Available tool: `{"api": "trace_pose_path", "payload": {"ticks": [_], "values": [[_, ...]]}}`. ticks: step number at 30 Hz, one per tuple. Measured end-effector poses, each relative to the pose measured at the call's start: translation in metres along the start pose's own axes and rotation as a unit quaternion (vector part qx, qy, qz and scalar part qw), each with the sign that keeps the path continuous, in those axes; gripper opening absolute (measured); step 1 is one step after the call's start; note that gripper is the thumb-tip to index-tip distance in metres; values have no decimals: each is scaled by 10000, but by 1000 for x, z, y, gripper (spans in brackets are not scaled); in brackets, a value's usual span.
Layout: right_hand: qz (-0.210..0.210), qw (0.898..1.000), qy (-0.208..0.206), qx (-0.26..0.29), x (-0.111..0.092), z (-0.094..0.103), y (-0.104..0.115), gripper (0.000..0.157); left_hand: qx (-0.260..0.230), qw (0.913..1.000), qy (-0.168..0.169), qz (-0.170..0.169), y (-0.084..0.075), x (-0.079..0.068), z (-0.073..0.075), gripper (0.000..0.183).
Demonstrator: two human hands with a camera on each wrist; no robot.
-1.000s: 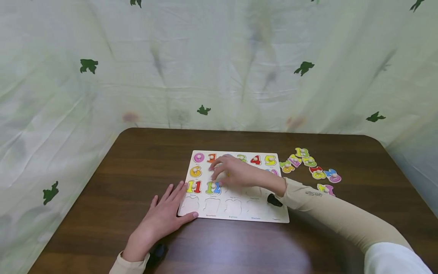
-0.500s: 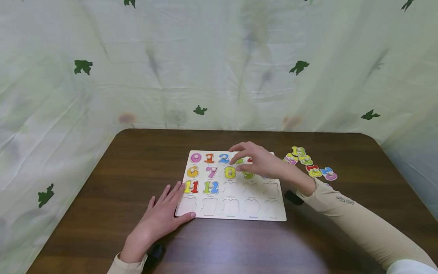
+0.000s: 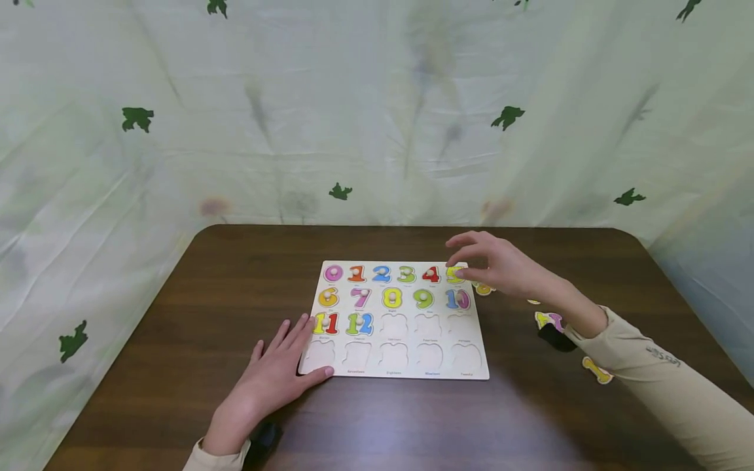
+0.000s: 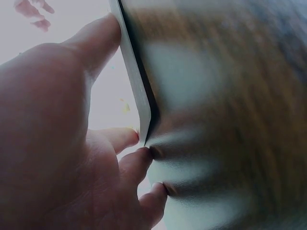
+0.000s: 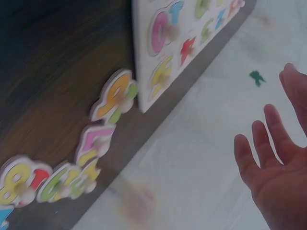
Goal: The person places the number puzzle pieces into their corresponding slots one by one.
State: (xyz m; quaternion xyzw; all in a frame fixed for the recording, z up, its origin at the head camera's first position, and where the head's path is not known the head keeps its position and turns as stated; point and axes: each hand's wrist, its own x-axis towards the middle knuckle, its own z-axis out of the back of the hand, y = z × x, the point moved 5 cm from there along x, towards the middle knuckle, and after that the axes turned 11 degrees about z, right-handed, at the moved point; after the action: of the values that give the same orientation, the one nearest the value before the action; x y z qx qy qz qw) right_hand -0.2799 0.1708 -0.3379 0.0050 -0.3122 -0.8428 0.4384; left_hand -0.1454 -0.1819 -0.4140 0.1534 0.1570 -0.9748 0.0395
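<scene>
A white number-puzzle board [image 3: 374, 356] lies on the table with knobbed number pieces in its upper rows, down to the 11 [image 3: 325, 324] and the 12 [image 3: 359, 324]. The recesses to the right of the 12 and along the bottom row hold no pieces. My left hand [image 3: 273, 373] rests at the board's left edge, fingers spread, thumb on the near rim. In the left wrist view its thumb and fingertips touch the board's edge. Above the far right corner, over the 5 [image 3: 455, 275], my right hand [image 3: 501, 265] is raised with relaxed fingers and holds nothing.
Loose number pieces lie right of the board, partly behind the right arm: an orange-and-green piece [image 5: 112, 96], a purple-and-yellow one [image 5: 96, 141], a yellow-and-red one [image 5: 21, 182] and a yellow piece [image 3: 597, 371] nearer the front. A pale patterned curtain [image 3: 353, 118] hangs behind the table [image 3: 247, 261].
My right hand has lifted away from near the 12 and moved right across the board to its far right corner. My left hand has stayed on the board's left edge.
</scene>
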Motion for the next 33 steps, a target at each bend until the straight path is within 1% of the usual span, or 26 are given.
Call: {"api": "trace_pose_path", "payload": {"ticks": [4,10,13,17,20,30,33], "values": [[-119,9998,-75,-146,-18,9,-8,21,15,10000,5,-8,0,1,0,100],[-433,9986,-113,-296,-46,20,-18,18,8,10000,29,-21,-1,1,1,100],[-480,9975,-181,-487,-58,26,-20,18,-6,10000,23,-26,-1,1,0,100],[-507,9958,-281,-704,-75,34,-24,23,-19,10000,-26,-70,0,1,0,101],[-583,9947,-320,-780,-87,38,-27,23,-12,9999,-56,-93,0,2,0,101],[-708,9915,-316,-1046,-132,50,-29,23,-59,9997,-130,-177,0,1,0,98],[-757,9899,-250,-1175,-147,51,-29,23,-50,9998,-116,-171,0,1,1,99]]}}
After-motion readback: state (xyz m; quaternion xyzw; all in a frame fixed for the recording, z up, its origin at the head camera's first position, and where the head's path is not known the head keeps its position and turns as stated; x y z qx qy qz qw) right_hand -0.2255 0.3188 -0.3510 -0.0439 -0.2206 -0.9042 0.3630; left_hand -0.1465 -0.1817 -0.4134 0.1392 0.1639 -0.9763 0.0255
